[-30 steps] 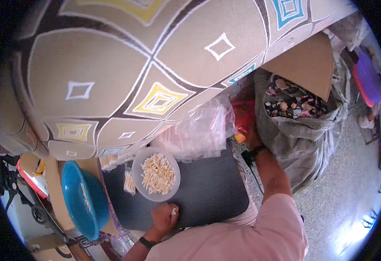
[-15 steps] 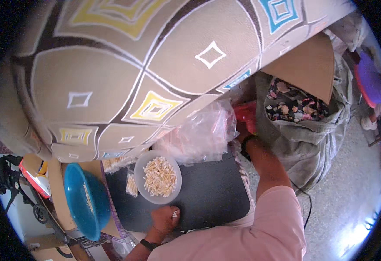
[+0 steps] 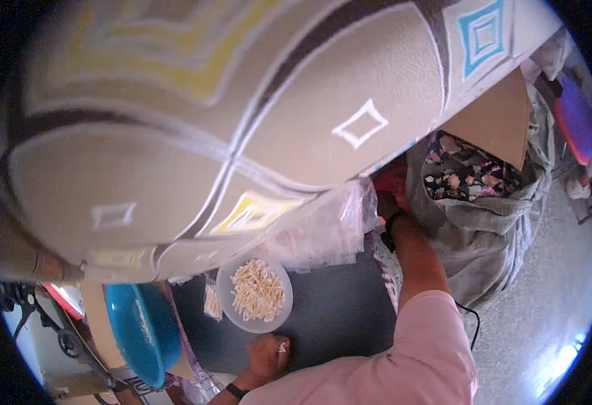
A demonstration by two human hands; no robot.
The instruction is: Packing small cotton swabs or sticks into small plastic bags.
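Note:
My left hand [image 3: 267, 356] is closed in a fist at the near edge of a black board [image 3: 343, 304]. White tips of cotton swabs [image 3: 283, 347] poke out of it. Just beyond the fist stands a pale round bowl [image 3: 225, 307] heaped with loose cotton swabs [image 3: 259, 291]. A small clear packet of swabs [image 3: 212, 302] lies left of the bowl. Beyond the board's right side, my right hand [image 3: 392, 201] reaches toward something red [image 3: 390, 177]; its fingers are hidden. Clear plastic bags [image 3: 326, 233] are piled at the board's far side.
A large beige patterned surface [image 3: 329, 88] covers the upper view and hides part of the board. At left is a blue basin [image 3: 121, 322] with some swabs inside. A grey sack [image 3: 468, 236] with floral cloth [image 3: 471, 174] and cardboard [image 3: 495, 111] stands at right.
The view has shifted, so the patterned surface looms larger and the bowl and board sit lower. My left hand remains closed on the swabs; my right arm still reaches beyond the board.

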